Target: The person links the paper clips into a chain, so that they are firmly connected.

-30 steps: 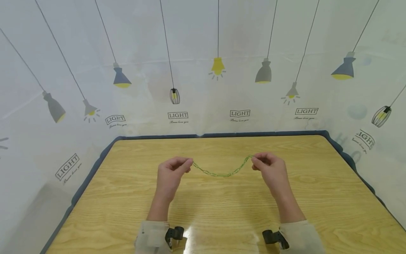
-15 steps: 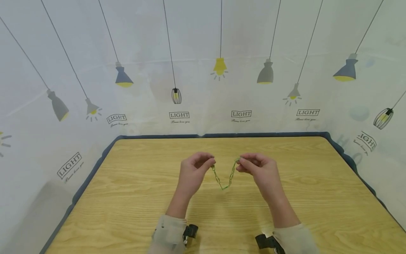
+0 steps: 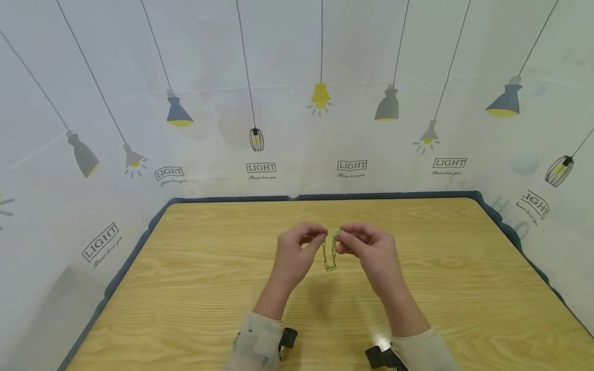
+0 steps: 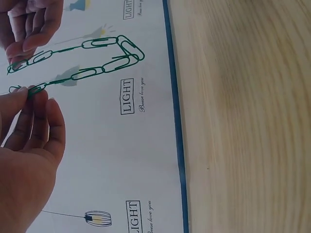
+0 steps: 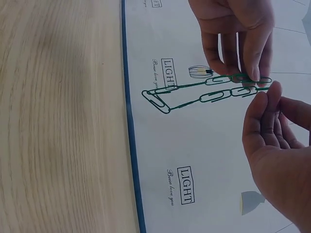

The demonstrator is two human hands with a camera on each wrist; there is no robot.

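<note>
A chain of green paper clips [image 3: 330, 268] hangs in a narrow U between the two hands, above the table. My left hand [image 3: 299, 252] pinches one end between thumb and fingers. The other end is pinched by my right hand [image 3: 373, 252], a short gap away. Linked clips [image 4: 92, 73] show clearly in the left wrist view, the left hand [image 4: 29, 165] below and the right one above. From the right wrist, the chain [image 5: 214, 96] runs to the right hand [image 5: 282, 150], with the left hand [image 5: 238, 34] above it. Fingertips partly hide both end clips.
A wood-grain table [image 3: 209, 288] lies beneath the hands, with a dark blue edge [image 3: 371, 196] along its back and sides. Behind it stands a pale sheet [image 3: 297, 51] printed with lamps and the word LIGHT. Each forearm wears a small black camera mount [image 3: 289, 337].
Both hands have come together, the left moving right and the right moving left. The paper clip chain has gone from a wide shallow curve to a narrow U. Both grips have stayed.
</note>
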